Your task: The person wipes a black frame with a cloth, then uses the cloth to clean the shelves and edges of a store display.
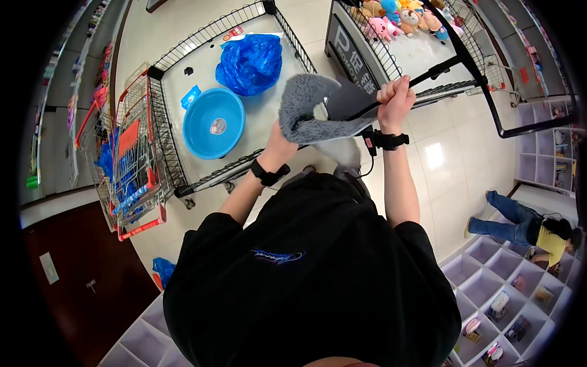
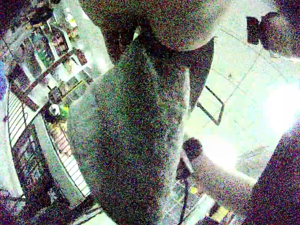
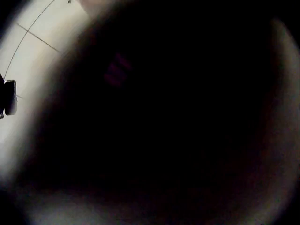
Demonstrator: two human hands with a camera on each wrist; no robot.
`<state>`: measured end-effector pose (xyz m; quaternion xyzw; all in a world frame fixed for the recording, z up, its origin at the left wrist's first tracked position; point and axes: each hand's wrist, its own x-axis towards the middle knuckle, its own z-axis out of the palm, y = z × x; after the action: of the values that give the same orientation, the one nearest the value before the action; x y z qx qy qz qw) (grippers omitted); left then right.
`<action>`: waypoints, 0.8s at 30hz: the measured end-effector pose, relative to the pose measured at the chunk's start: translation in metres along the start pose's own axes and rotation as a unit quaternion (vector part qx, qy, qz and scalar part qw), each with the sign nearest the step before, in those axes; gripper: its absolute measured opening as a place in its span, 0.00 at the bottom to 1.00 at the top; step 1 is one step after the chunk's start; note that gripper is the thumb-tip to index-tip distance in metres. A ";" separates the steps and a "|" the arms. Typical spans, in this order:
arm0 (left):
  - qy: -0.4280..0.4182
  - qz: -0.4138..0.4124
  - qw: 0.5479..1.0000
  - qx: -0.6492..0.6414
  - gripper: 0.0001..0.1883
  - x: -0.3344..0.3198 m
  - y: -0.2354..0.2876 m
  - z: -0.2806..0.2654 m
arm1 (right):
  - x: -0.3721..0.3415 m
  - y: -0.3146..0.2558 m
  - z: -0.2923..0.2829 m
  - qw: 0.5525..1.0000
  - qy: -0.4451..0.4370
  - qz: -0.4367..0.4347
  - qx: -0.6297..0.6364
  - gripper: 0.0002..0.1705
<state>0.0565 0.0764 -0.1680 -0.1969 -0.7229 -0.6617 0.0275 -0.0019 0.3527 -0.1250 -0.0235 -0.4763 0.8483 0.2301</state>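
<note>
In the head view, a folded grey plush pad (image 1: 324, 130) with a smooth dark backing lies between both hands in front of the body. My left hand (image 1: 279, 148) grips its left edge, the fingers mostly hidden behind the plush. The pad (image 2: 126, 136) fills the middle of the grainy left wrist view, the hand (image 2: 187, 23) above it. My right hand (image 1: 396, 103) is closed round a thin black rod (image 1: 428, 74) at the pad's right end. This rod joins a large rectangular black frame (image 1: 489, 104) reaching out to the right. Darkness covers most of the right wrist view.
A wire-sided display stand (image 1: 174, 49) ahead bears a blue basin (image 1: 205, 137) and a blue plastic bag (image 1: 249, 64). Plush toys (image 1: 409, 21) fill another at upper right. Shopping carts (image 1: 131, 165) stand left. A person (image 1: 520, 223) is by the cubby shelves (image 1: 483, 269) at right.
</note>
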 end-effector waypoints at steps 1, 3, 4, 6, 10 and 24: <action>0.005 -0.019 0.999 -0.033 0.18 0.000 0.004 -0.003 | 0.000 -0.001 -0.005 1.000 -0.011 0.001 -0.016 0.31; -0.002 0.005 1.000 0.014 0.19 0.004 0.005 -0.011 | 0.002 -0.003 -0.008 0.998 -0.034 0.005 -0.047 0.29; -0.013 0.049 0.994 0.095 0.19 0.012 0.002 -0.016 | 0.000 -0.006 -0.008 0.998 -0.045 0.015 -0.048 0.29; -0.082 -0.026 0.990 0.108 0.22 0.023 0.014 -0.024 | -0.005 -0.009 -0.002 0.995 -0.088 0.030 -0.036 0.27; -0.175 0.125 0.958 0.190 0.29 0.055 0.027 -0.001 | -0.019 -0.019 0.027 0.986 -0.148 0.068 -0.019 0.23; -0.285 0.171 0.839 0.431 0.37 0.039 -0.057 0.016 | -0.039 -0.016 0.049 0.961 -0.223 0.161 0.008 0.28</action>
<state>0.0063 0.0987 -0.2119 -0.4651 -0.8661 -0.1824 0.0152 0.0266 0.3046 -0.0926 0.0919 -0.4988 0.8616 -0.0214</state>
